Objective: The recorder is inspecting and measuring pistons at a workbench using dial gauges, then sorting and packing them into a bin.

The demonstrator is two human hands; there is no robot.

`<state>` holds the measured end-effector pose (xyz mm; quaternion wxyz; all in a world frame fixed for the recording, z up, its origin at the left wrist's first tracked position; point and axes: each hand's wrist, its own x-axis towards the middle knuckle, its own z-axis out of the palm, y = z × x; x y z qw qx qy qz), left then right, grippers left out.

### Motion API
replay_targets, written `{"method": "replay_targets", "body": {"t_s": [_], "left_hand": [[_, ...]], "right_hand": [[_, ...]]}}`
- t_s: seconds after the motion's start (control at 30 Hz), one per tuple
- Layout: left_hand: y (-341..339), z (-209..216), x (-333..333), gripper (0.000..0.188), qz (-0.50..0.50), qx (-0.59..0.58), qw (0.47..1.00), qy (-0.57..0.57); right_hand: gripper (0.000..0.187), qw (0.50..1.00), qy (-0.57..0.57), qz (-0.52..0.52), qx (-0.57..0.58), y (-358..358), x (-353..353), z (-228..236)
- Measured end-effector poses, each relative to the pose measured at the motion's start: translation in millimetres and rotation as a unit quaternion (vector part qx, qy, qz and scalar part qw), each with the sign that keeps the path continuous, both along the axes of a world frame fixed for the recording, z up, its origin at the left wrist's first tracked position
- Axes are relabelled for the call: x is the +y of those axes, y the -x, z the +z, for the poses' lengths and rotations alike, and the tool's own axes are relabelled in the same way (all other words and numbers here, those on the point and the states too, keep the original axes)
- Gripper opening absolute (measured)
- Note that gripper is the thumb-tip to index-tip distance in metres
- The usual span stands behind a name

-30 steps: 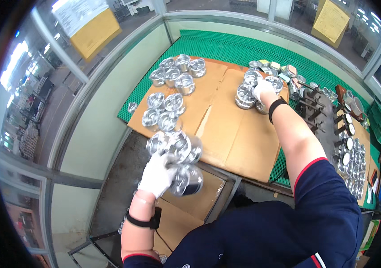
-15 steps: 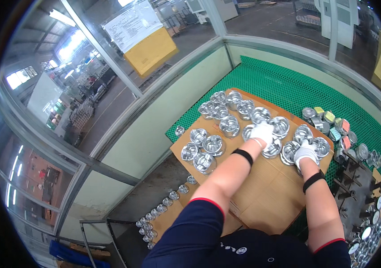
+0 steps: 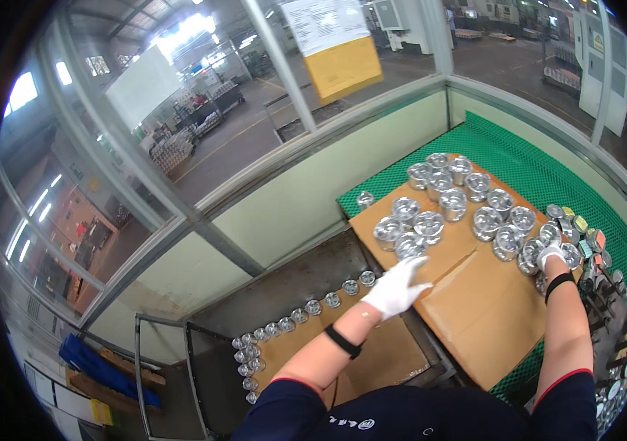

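Shiny metal pistons stand in clusters on a brown cardboard sheet (image 3: 482,309) laid over the worktable. My left hand (image 3: 398,288), in a white glove, is held over the sheet's left edge with its fingers spread and nothing in them. Closest to it is a piston (image 3: 410,245) in the left cluster. My right hand (image 3: 551,257), also gloved, reaches into the right-hand cluster, its fingers curled at a piston (image 3: 549,234) and partly hidden. Another piston (image 3: 529,255) stands just left of that hand.
Below on the left, a lower cardboard-covered surface (image 3: 379,353) carries a row of pistons (image 3: 299,315). Green perforated matting (image 3: 490,140) runs behind the sheet. Gauges on stands (image 3: 626,349) and labelled metal parts (image 3: 585,239) are on the right. Window frames (image 3: 357,114) enclose the station.
My left hand has left the middle cluster and moved down and left, fingers now spread. My right hand stays in the right-hand cluster. The whole view has shifted, showing more of the lower surface.
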<state>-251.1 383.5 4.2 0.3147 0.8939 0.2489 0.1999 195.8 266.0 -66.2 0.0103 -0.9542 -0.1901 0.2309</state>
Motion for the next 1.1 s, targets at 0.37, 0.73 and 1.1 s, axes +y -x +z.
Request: {"method": "replay_targets", "body": {"t_s": [0.37,0.73,1.1], "left_hand": [[406,-75,20,0.059,0.22,0.175,0.959,0.044],[677,-154,-21,0.048,0.523,0.419,0.719,0.182],[802,-420,-127,0.041,0.373,0.589,0.599,0.395]], "right_hand": [[0.066,0.886,-0.334,0.277,-0.16,303,52,93],[0.055,0.728,-0.175,0.642,0.166,663,167,25],[0.052,0.733,0.136,0.583,0.323,795,124,-204]]}}
